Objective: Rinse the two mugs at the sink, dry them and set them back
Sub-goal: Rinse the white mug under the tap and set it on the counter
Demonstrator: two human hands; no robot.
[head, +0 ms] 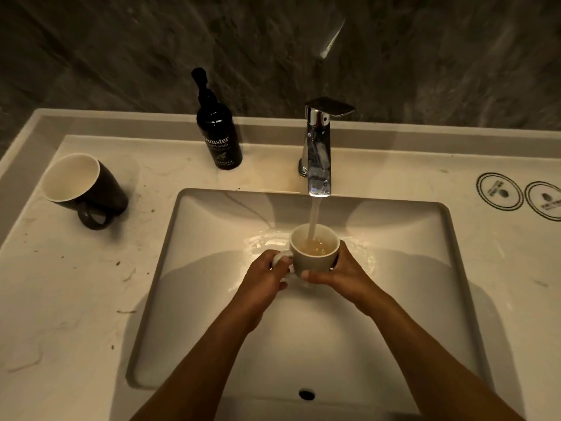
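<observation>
**First mug under the tap, second one waiting**

Taking the faucet (317, 147) as the landmark and going left to right: well to its left, out on the pale surface (60, 299), the dark mug (80, 185) stands with its cream inside showing and its handle turned toward the person (whether any liquid is left in it cannot be told from here). Closer to the faucet on that same side, against the back ledge, stands the hand wash bottle (219, 129).

Directly below the spout, over the sink (182, 299), the pale mug (314, 249) is held upright, and the stream of water (315, 215) falls straight into it; the water inside looks brownish and churned. The left hand (267, 275) is closed on the mug's handle, just left of the stream. The right hand (340, 270) wraps the body of the mug from the other side, thumb across the near wall. Far to the right of the faucet, two round printed marks (516, 197) lie on the surface.

The step in hand looks like the rinse of the first mug, early in the task: nothing is dried and the dark mug seems untouched. The next move probably calls for tipping the pale mug to pour out the cloudy water into the basin, with a firm grip, since wet glaze is likely slippery.
</observation>
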